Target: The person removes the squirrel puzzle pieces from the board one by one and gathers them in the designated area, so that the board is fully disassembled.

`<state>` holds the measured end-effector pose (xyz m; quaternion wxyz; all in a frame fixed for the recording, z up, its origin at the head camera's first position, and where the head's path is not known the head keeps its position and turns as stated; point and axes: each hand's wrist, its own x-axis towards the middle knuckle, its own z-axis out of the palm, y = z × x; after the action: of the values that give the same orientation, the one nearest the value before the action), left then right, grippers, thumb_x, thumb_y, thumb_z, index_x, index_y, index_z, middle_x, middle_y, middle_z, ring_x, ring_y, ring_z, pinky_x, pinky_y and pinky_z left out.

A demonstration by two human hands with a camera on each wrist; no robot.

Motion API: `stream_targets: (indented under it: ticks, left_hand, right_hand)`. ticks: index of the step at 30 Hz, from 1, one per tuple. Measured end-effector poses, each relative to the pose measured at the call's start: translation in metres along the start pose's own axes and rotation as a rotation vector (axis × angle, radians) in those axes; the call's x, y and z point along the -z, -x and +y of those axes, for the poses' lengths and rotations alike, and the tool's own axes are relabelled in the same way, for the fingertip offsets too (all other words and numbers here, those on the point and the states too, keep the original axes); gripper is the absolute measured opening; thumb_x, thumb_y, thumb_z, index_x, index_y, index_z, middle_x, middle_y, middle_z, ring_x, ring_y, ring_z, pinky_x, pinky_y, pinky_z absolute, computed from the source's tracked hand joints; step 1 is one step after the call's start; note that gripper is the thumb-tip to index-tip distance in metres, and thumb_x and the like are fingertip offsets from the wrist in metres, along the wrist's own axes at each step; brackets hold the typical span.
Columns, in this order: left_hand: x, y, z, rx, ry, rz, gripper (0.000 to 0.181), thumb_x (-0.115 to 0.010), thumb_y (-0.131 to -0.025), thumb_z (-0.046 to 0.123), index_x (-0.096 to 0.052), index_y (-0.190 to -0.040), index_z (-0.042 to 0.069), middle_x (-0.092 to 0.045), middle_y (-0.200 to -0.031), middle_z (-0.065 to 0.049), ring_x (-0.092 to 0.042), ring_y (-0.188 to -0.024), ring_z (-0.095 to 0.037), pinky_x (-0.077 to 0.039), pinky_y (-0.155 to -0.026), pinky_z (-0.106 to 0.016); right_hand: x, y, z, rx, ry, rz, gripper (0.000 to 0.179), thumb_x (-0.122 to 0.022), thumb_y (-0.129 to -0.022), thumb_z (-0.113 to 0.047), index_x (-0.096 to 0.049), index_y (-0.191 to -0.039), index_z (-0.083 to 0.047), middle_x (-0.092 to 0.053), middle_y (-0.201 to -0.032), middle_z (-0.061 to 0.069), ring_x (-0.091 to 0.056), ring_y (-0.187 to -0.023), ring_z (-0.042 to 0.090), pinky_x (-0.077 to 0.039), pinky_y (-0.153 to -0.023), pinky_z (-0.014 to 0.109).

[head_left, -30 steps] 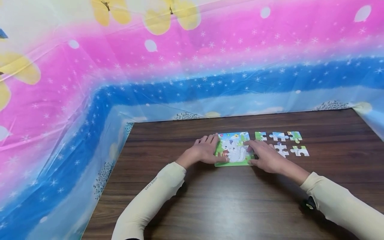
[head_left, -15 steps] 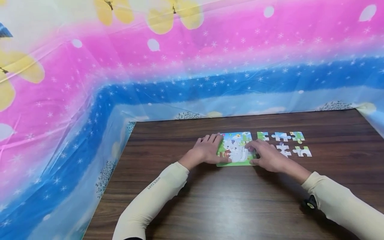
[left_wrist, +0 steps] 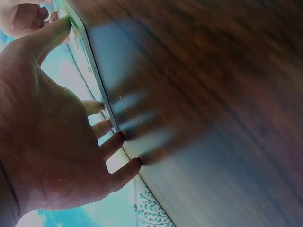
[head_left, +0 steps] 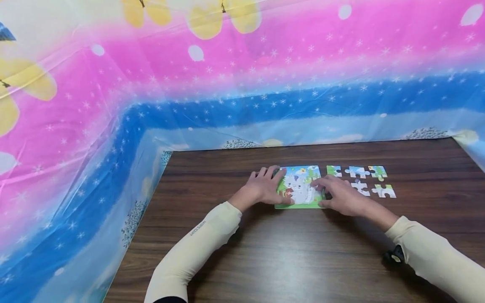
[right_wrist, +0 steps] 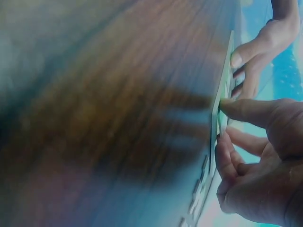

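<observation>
A jigsaw puzzle board [head_left: 299, 189] with a white cat picture lies flat on the table. My left hand [head_left: 264, 187] rests on its left side, fingers spread over the edge and thumb along the near left part. In the left wrist view, the left hand's fingertips [left_wrist: 111, 127] touch the board's rim and the table. My right hand [head_left: 341, 195] is at the board's right side, thumb at the near right corner. Its curled fingers and thumb pinch what looks like a puzzle piece [right_wrist: 219, 122], mostly hidden by the hand.
Several loose jigsaw pieces [head_left: 357, 171] lie right of the board, some partly behind the right hand. The dark wooden table [head_left: 265, 252] meets a patterned cloth [head_left: 227, 118] at its back and left edges.
Both hands keep nearly the same places on the board. The whole scene shifts slightly to the right in the head view; the loose pieces lie unchanged.
</observation>
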<state>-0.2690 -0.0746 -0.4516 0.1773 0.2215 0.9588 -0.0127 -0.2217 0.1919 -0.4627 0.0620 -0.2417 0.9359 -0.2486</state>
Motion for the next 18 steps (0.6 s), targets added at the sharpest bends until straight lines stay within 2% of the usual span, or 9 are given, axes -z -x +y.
stream_targets:
  ticks: [2,5,9,15,18]
  left_hand:
    - [0.0022,0.0031,0.0019,-0.001,0.008,0.003,0.108,-0.054,-0.090,0.085,-0.005,-0.172,0.035,-0.007,-0.179,0.003,-0.017,-0.164,-0.028,-0.023,-0.130,-0.057]
    - [0.0042,0.0062,0.0043,-0.005,0.013,0.011,0.106,-0.055,-0.091,0.082,-0.007,-0.172,0.033,-0.010,-0.179,0.002,-0.018,-0.164,-0.029,-0.024,-0.130,-0.057]
    - [0.0049,0.0071,0.0058,0.001,0.006,0.021,0.106,-0.055,-0.091,0.082,-0.008,-0.172,0.032,-0.011,-0.179,0.001,-0.020,-0.163,-0.028,-0.025,-0.129,-0.055]
    - [0.0063,0.0083,0.0063,0.005,0.015,0.011,0.107,-0.057,-0.091,0.081,-0.008,-0.172,0.032,-0.011,-0.179,0.002,-0.020,-0.163,-0.028,-0.026,-0.129,-0.055]
    - [0.0053,0.0045,0.0047,0.010,0.027,-0.004,0.107,-0.057,-0.091,0.080,-0.007,-0.172,0.032,-0.009,-0.179,0.002,-0.018,-0.164,-0.028,-0.024,-0.130,-0.056]
  right_hand:
    - [0.0023,-0.0006,0.0006,0.032,0.050,-0.018,0.051,-0.082,-0.093,-0.015,-0.066,-0.140,-0.007,-0.066,-0.122,0.013,-0.066,-0.109,0.027,-0.052,-0.089,0.049]
    - [0.0043,-0.0004,0.0009,0.101,0.156,-0.028,0.052,-0.082,-0.093,-0.015,-0.066,-0.142,-0.006,-0.067,-0.120,0.012,-0.062,-0.100,0.021,-0.053,-0.082,0.041]
    - [0.0049,-0.0005,0.0009,0.166,0.233,-0.012,0.054,-0.081,-0.093,-0.013,-0.064,-0.143,-0.005,-0.067,-0.117,0.009,-0.054,-0.092,0.015,-0.047,-0.076,0.033]
    - [0.0012,0.0011,0.0049,0.190,0.246,0.004,0.053,-0.078,-0.096,-0.012,-0.062,-0.145,-0.005,-0.067,-0.123,0.010,-0.058,-0.100,0.017,-0.048,-0.082,0.039]
    - [-0.0004,0.0019,0.0061,0.191,0.250,0.012,0.052,-0.077,-0.097,-0.013,-0.062,-0.146,-0.006,-0.067,-0.125,0.011,-0.060,-0.105,0.020,-0.047,-0.085,0.042]
